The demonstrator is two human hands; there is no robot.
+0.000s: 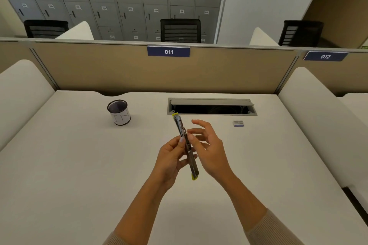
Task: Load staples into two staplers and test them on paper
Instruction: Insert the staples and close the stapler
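Observation:
A stapler with yellow-green ends and a metal body is swung fully open into one long strip, held above the middle of the white desk. My left hand grips it around the middle. My right hand is on its right side, thumb and forefinger pinched at the metal channel, the other fingers spread. A small box of staples lies on the desk to the right, apart from both hands. Only this one stapler is in view, and no paper shows.
A black mesh pen cup stands at the back left of the desk. An open cable hatch is set into the desk just behind the stapler. A beige partition with a sign 011 closes the back; padded dividers flank both sides.

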